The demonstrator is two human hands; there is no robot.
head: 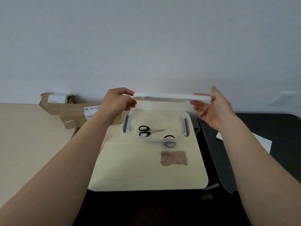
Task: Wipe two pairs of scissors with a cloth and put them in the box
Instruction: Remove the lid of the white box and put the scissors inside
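Note:
A clear plastic box (184, 126) with grey side clasps stands on a cream mat (138, 170). Two pairs of black-handled scissors lie inside it: one pair (145, 131) at the left, the other pair (169, 141) near the front wall. Above the box a white lid (171, 96) is held level. My left hand (117, 103) pinches the lid's left end. My right hand (211, 106) holds its right end with the thumb up and the fingers under the edge. A brown cloth (174, 158) lies flat on the mat in front of the box.
Cardboard parcels (73, 111) with labels lie at the back left on the beige table. A dark surface (260, 128) with white paper (263, 141) is at the right. A grey wall rises close behind the box.

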